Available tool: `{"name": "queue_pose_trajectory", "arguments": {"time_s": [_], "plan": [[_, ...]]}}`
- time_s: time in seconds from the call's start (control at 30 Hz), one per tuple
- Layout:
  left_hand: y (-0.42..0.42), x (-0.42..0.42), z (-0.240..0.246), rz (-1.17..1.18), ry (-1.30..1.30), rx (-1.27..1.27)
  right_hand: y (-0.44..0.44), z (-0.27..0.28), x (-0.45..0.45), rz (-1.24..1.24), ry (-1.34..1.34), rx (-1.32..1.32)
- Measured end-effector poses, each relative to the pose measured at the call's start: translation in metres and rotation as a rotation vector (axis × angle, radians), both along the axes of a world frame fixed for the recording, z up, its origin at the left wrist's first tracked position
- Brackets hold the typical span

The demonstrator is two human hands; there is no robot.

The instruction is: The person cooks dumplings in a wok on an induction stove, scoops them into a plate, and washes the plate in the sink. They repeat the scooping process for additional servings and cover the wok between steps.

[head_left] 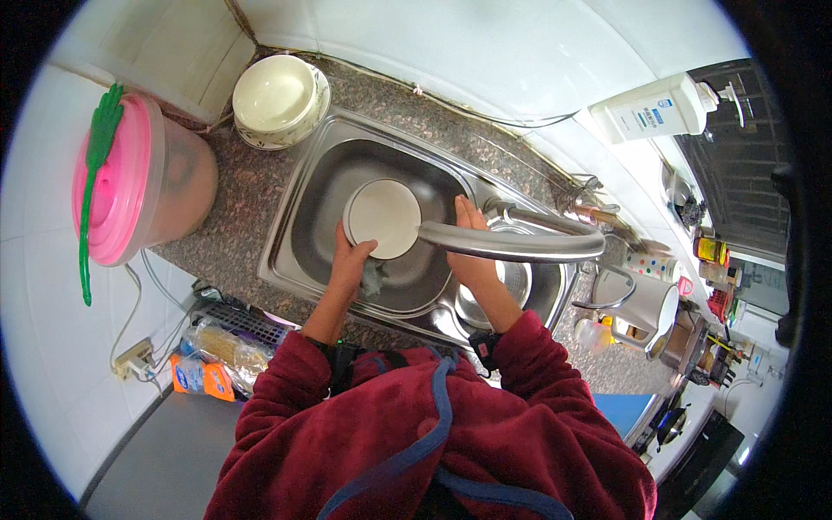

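Observation:
My left hand [351, 258] grips the near left rim of a white bowl [383, 218], thumb on the rim, over the larger basin of a steel sink [312, 201]. Just under the bowl a greyish cloth [372, 278] shows in the basin. My right hand [469, 250] is at the basin's right side, fingers extended and close together, partly hidden by the curved steel faucet [513, 242]; whether it touches the faucet or sink edge I cannot tell. The faucet's tip lies over the bowl's right rim in this view. A round metal strainer [517, 286] sits in the smaller basin, beside my right wrist.
Stacked bowls [274, 94] and a plate [322, 104] stand at the back left corner. Left is a pink-lidded bucket [185, 179] with a green hand-shaped swatter [94, 156]. A white pump bottle [656, 110] is upper right; a white pitcher [627, 302] stands right of the sink.

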State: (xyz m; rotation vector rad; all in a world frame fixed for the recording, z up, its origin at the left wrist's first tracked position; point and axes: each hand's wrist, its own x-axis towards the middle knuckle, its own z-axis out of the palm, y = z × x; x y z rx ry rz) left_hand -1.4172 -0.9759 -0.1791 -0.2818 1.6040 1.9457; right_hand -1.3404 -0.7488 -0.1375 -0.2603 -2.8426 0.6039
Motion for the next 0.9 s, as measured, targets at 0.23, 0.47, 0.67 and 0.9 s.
{"name": "queue_pose_trajectory", "arguments": {"time_s": [0.23,0.47,0.67,0.9], "plan": [[0.005,0.002,-0.011,-0.032,0.049,-0.054,-0.022,0.003,0.002,0.178,-0.144,0.013],[-0.008,-0.011,-0.011,-0.095,0.297,-0.3,-0.069,-0.049,-0.012,0.585,-0.401,-0.346],[-0.019,-0.015,-0.025,-0.049,0.167,-0.367,-0.044,-0.084,-0.051,0.55,-0.088,-0.051],[-0.019,-0.019,-0.034,-0.058,0.017,-0.291,-0.041,-0.128,-0.019,0.698,-0.479,-0.163]]}}
